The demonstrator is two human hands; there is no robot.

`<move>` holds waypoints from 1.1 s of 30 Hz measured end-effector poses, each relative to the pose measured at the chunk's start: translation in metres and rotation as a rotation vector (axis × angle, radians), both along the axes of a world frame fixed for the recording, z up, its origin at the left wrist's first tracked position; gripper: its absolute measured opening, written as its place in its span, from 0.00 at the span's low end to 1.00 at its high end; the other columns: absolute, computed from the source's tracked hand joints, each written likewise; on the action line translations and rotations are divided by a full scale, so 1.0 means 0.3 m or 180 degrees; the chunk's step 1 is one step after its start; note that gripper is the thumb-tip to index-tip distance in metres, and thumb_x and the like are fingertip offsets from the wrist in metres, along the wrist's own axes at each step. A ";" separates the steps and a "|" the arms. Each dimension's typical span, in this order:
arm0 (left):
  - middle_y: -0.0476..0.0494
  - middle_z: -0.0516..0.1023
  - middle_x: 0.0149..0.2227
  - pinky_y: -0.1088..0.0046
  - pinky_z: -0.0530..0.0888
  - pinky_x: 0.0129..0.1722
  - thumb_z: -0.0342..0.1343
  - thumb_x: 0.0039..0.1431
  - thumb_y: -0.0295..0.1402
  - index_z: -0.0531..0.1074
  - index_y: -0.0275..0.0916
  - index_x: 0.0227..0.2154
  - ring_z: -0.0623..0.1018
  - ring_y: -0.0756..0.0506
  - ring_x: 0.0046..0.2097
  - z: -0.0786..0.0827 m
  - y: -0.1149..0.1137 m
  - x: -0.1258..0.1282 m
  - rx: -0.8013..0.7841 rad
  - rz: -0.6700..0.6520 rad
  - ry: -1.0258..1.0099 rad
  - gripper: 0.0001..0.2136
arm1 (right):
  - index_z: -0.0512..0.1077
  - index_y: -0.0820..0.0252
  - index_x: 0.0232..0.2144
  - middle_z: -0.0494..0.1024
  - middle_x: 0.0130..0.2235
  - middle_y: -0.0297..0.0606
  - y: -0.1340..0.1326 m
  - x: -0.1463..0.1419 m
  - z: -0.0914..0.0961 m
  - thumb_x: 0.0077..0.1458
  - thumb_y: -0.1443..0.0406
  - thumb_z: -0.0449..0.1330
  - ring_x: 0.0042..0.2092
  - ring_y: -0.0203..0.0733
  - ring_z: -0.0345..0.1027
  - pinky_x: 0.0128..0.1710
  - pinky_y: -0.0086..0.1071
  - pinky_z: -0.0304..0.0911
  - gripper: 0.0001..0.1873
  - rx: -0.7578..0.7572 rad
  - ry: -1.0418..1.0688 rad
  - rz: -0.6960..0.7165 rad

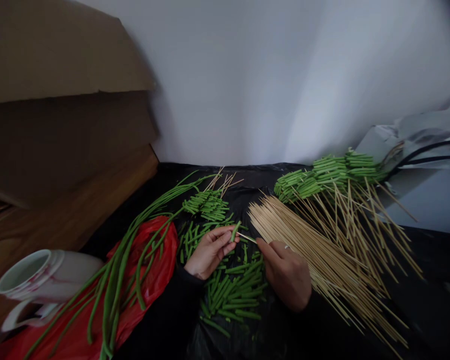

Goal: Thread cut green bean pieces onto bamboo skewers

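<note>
My left hand point(210, 250) pinches a short green bean piece point(235, 231) between its fingers. My right hand point(287, 272), with a ring on one finger, is closed on a thin bamboo skewer point(247, 238) whose tip points at that bean piece. Both hands hover over a loose pile of cut bean pieces point(234, 290) on black plastic sheeting point(427, 300). A large fan of bare bamboo skewers point(322, 250) lies just right of my right hand.
Skewered beans point(326, 175) are stacked at the back right, a smaller batch point(206, 204) at the back centre. Long uncut beans point(127, 265) lie across a red plastic bag point(153, 270) on the left. A white ceramic pitcher point(33, 280) lies at far left. Cardboard point(60, 75) leans behind it.
</note>
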State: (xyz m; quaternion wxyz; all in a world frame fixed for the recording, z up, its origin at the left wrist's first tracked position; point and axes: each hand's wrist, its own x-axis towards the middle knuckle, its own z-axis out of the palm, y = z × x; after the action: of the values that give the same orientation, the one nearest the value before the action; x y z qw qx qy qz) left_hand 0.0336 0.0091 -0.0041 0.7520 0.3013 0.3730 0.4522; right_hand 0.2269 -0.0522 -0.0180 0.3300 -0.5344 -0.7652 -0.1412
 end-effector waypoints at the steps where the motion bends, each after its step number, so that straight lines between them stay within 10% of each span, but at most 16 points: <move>1: 0.42 0.82 0.34 0.79 0.75 0.39 0.69 0.45 0.30 0.80 0.34 0.37 0.79 0.50 0.37 0.001 -0.001 0.001 -0.0003 0.0006 0.0016 0.14 | 0.73 0.61 0.46 0.70 0.28 0.34 0.000 -0.001 0.000 0.60 0.72 0.50 0.29 0.35 0.61 0.28 0.32 0.48 0.16 -0.0008 -0.0012 -0.0007; 33: 0.46 0.79 0.29 0.81 0.73 0.31 0.71 0.39 0.27 0.79 0.34 0.31 0.76 0.53 0.31 -0.001 -0.003 0.002 -0.0289 -0.0043 -0.0044 0.13 | 0.73 0.61 0.40 0.70 0.26 0.33 -0.012 -0.029 0.004 0.60 0.73 0.49 0.28 0.36 0.62 0.28 0.32 0.51 0.14 -0.0143 0.0178 0.0121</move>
State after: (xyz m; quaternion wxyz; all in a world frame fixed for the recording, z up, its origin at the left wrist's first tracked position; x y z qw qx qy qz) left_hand 0.0343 0.0082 -0.0044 0.7705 0.2663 0.3859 0.4318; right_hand 0.2182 -0.0557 -0.0168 0.3419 -0.5307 -0.7687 -0.1027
